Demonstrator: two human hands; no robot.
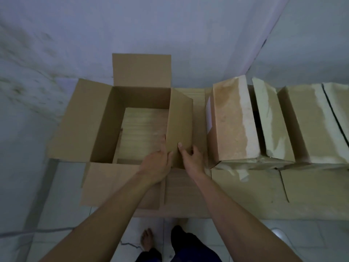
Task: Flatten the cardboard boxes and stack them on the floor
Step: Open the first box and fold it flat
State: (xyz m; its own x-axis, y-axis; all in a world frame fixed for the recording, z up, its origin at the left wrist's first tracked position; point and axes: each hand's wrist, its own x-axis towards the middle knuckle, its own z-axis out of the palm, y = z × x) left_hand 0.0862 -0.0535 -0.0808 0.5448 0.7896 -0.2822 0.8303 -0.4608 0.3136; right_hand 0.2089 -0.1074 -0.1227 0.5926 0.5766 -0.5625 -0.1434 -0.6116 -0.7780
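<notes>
Head view looks down on one open cardboard box standing upright against the wall, its top open and all four flaps unfolded. Three flaps spread outward: one up against the wall, one to the box's left, one toward the person. The fourth, the right flap, stands raised over the box's right edge. Both hands hold that flap at its near end. The left hand grips it from the box's inner side, fingers curled round the flap's edge. The right hand pinches it from the outer side, thumb pressed flat on the flap's face and fingers tucked behind. The box stands on flattened cardboard sheets spread on the floor; how many sheets lie there cannot be told. To the box's right, three closed taped boxes stand in a row on those sheets, the nearest just beside the raised flap. Nearer the person than the box, two bare feet stand on the tiled floor.
</notes>
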